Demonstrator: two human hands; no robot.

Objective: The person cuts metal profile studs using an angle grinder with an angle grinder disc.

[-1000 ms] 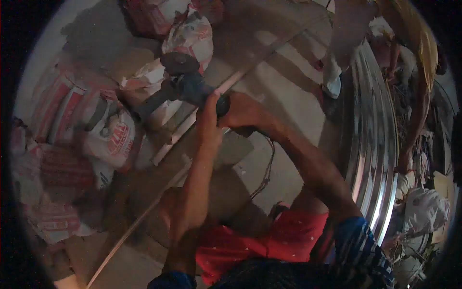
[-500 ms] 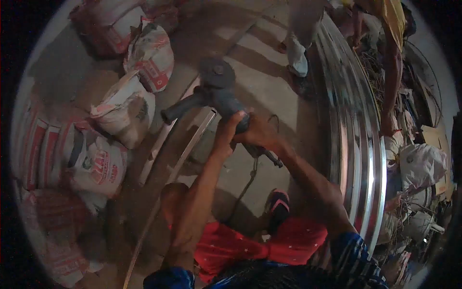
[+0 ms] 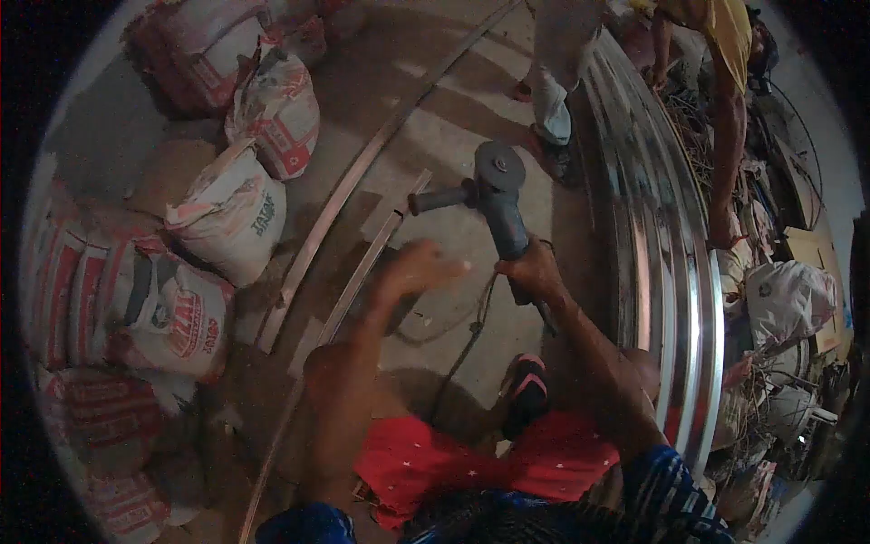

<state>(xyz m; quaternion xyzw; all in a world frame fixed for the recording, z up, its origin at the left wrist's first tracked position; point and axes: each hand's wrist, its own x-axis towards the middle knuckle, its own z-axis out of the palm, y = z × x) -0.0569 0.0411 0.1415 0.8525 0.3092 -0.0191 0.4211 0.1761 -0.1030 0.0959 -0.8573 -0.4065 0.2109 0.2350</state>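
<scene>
My right hand (image 3: pixel 535 270) is closed round the body of a dark angle grinder (image 3: pixel 504 218). The grinder's disc (image 3: pixel 499 167) points away from me and its side handle (image 3: pixel 438 198) sticks out to the left. My left hand (image 3: pixel 419 269) is off the grinder, in the air to its left, blurred, with fingers stretched out and nothing visible in them. Below it lies a narrow metal bar (image 3: pixel 359 272) with a dark mark near its far end. A longer metal strip (image 3: pixel 340 199) runs beside it on the floor.
Filled sacks (image 3: pixel 172 313) line the left side. Long shiny metal profiles (image 3: pixel 648 227) lie along the right, with clutter (image 3: pixel 788 363) beyond. A person in a yellow top (image 3: pixel 725 41) bends there; another person's leg (image 3: pixel 551 100) stands near. A cable (image 3: pixel 473 331) trails on the floor.
My left hand has let go of the grinder and moved left and down. The grinder, in my right hand, has shifted right and slightly down.
</scene>
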